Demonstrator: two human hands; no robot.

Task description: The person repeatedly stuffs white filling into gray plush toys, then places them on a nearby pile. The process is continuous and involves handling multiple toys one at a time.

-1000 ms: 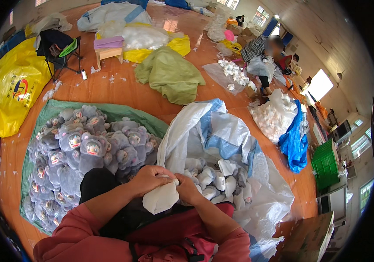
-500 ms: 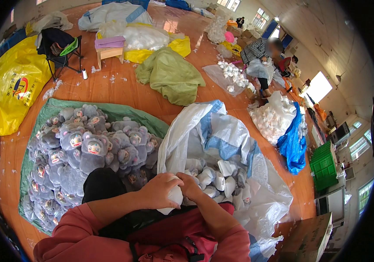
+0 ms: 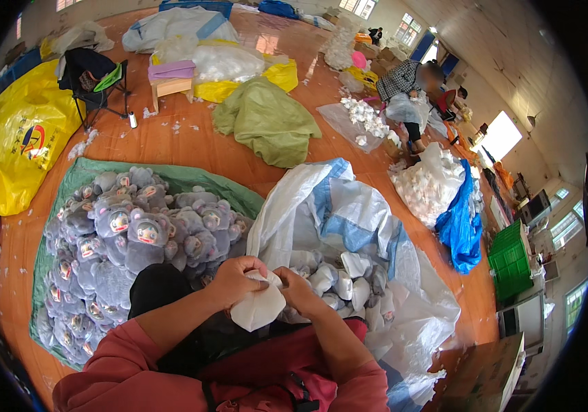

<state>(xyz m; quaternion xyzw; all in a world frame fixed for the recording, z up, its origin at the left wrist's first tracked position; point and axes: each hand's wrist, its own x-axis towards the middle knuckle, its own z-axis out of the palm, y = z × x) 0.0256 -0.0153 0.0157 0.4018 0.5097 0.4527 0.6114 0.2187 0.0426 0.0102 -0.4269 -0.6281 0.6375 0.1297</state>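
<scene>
Above my lap I hold a white cloth piece, its flat, rounded face turned up. My left hand is closed on its upper left edge, thumb on top. At the upper right edge, my right hand pinches the same piece, its fingertips partly hidden. Just beyond my right hand, an open white and blue woven sack holds several white and grey pieces. To the left lies a pile of grey plush toys with small printed faces, heaped on a green sheet.
A green cloth bundle lies ahead on the orange floor. Farther off are a small wooden stool, a folding chair and a yellow sack. A person bends over white stuffing at the back right. A green crate stands right.
The white cloth piece has turned so its broad face shows. My left hand has shifted slightly left and higher, and my right hand keeps close to the edge.
</scene>
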